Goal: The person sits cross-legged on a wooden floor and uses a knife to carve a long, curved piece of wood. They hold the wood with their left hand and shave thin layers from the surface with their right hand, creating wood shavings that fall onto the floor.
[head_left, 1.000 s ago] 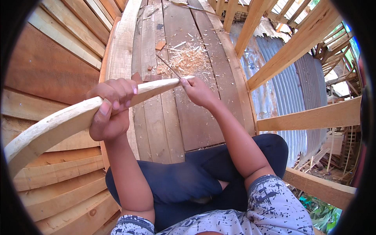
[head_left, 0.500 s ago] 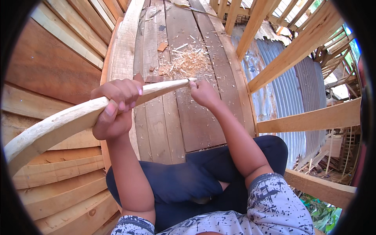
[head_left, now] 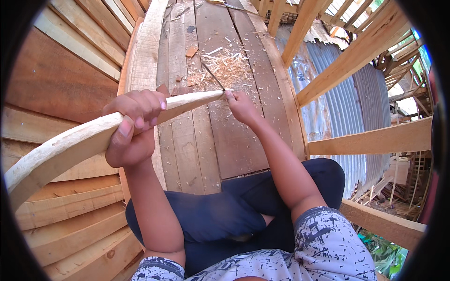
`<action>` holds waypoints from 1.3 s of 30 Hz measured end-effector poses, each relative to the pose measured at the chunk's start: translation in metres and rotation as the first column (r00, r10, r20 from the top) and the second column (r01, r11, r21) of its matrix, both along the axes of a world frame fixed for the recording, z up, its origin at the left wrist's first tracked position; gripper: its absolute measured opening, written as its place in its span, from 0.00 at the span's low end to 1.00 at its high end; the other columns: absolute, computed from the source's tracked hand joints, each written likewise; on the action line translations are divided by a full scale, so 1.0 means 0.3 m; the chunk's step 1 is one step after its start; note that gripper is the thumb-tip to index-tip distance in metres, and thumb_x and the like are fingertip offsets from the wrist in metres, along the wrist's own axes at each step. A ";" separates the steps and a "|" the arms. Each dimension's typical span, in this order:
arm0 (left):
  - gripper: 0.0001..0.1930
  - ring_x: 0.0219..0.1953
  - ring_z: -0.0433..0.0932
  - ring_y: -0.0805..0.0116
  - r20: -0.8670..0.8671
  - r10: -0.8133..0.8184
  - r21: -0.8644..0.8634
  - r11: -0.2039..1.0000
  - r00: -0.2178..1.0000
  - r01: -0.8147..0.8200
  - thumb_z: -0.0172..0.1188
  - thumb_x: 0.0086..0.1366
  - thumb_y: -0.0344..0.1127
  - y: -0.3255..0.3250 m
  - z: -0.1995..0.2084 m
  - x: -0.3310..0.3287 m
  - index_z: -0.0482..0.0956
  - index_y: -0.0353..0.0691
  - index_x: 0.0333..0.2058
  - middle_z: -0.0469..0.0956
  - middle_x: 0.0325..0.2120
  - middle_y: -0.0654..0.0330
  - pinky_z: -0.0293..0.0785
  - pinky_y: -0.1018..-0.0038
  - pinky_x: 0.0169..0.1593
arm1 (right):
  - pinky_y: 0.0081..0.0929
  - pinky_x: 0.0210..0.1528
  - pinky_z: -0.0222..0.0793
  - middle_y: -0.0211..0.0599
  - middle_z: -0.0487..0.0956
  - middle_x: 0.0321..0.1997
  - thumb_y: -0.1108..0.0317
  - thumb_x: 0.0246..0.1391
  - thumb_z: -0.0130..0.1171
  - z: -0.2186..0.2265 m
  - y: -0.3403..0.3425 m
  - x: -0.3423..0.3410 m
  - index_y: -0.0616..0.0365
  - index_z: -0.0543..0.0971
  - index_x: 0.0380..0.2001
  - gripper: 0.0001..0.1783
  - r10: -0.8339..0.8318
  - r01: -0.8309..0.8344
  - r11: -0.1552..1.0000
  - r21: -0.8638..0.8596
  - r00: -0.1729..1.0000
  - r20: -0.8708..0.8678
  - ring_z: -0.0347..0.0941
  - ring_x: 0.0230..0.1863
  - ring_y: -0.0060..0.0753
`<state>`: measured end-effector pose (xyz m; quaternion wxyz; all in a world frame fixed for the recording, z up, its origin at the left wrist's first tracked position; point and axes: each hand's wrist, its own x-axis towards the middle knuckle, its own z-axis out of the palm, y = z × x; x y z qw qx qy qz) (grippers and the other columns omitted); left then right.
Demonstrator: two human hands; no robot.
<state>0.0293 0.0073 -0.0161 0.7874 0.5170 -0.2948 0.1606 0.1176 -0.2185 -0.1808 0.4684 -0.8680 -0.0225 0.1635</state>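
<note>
A long curved piece of pale wood (head_left: 70, 140) runs from the left edge to its narrow tip above the floor boards. My left hand (head_left: 134, 122) is wrapped round its middle, thumb on the near side. At the tip, my right hand (head_left: 242, 107) is closed on a thin dark-bladed knife (head_left: 213, 76); its handle is hidden in my fist. The blade slants up and to the left, touching or just beside the wood's tip. The wood's upper face is whitish and carved, its near side smoother and browner.
Shavings (head_left: 225, 70) lie heaped on the plank floor (head_left: 234, 150), with small brown wood chips (head_left: 191, 51) beside them. Stacked boards (head_left: 61, 70) stand along the left. Wooden railings (head_left: 370, 142) and a corrugated metal sheet (head_left: 337, 103) are on the right. My crossed legs are below.
The knife blade, earlier barely visible at the wood's tip, now shows at a slant over the shavings. The wood and both hands have shifted slightly left.
</note>
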 end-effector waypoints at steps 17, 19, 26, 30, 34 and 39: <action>0.12 0.28 0.55 0.71 -0.119 0.121 -0.004 0.992 0.986 -0.122 0.52 0.59 0.42 0.027 -0.007 -0.021 0.58 0.49 0.24 0.54 0.22 0.67 0.57 0.69 0.44 | 0.47 0.36 0.68 0.55 0.78 0.26 0.55 0.71 0.38 0.152 0.137 -0.100 0.67 0.77 0.29 0.27 0.131 -0.135 0.991 0.002 0.960 0.249 0.75 0.28 0.50; 0.11 0.28 0.55 0.71 -0.121 0.134 -0.022 0.990 0.984 -0.137 0.50 0.58 0.41 0.022 -0.014 -0.024 0.58 0.48 0.24 0.55 0.22 0.66 0.58 0.67 0.44 | 0.51 0.45 0.70 0.60 0.80 0.33 0.55 0.71 0.35 0.158 0.135 -0.112 0.68 0.79 0.34 0.29 0.127 -0.140 0.989 0.045 0.968 0.217 0.77 0.37 0.56; 0.10 0.27 0.55 0.71 -0.084 0.108 0.009 0.994 0.991 -0.108 0.49 0.58 0.41 0.025 -0.012 -0.017 0.58 0.47 0.24 0.55 0.21 0.65 0.59 0.66 0.44 | 0.54 0.48 0.71 0.63 0.80 0.35 0.55 0.70 0.37 0.060 0.100 -0.070 0.68 0.80 0.35 0.28 0.056 -0.046 0.995 -0.086 0.991 0.122 0.77 0.41 0.64; 0.11 0.27 0.55 0.71 -0.113 0.135 -0.024 0.990 0.984 -0.138 0.50 0.59 0.42 0.026 -0.015 -0.020 0.58 0.48 0.24 0.55 0.21 0.66 0.58 0.67 0.43 | 0.47 0.34 0.69 0.57 0.78 0.22 0.54 0.69 0.41 0.135 0.161 -0.113 0.69 0.78 0.27 0.29 0.078 -0.087 0.996 0.015 0.945 0.319 0.76 0.27 0.58; 0.11 0.27 0.55 0.71 -0.090 0.078 -0.027 0.996 0.993 -0.081 0.50 0.59 0.42 0.012 -0.020 -0.008 0.57 0.48 0.24 0.55 0.21 0.66 0.58 0.67 0.43 | 0.51 0.43 0.73 0.64 0.80 0.31 0.56 0.69 0.39 -0.060 -0.026 -0.010 0.69 0.81 0.33 0.28 0.007 -0.008 0.999 -0.033 0.999 -0.035 0.78 0.37 0.62; 0.11 0.27 0.56 0.70 -0.079 0.107 -0.009 0.994 0.991 -0.108 0.50 0.58 0.41 0.034 -0.022 -0.019 0.58 0.47 0.24 0.55 0.21 0.65 0.59 0.66 0.43 | 0.49 0.40 0.70 0.56 0.81 0.32 0.53 0.69 0.40 0.197 0.145 -0.124 0.67 0.79 0.35 0.27 0.106 -0.113 0.993 0.022 0.970 0.219 0.78 0.34 0.55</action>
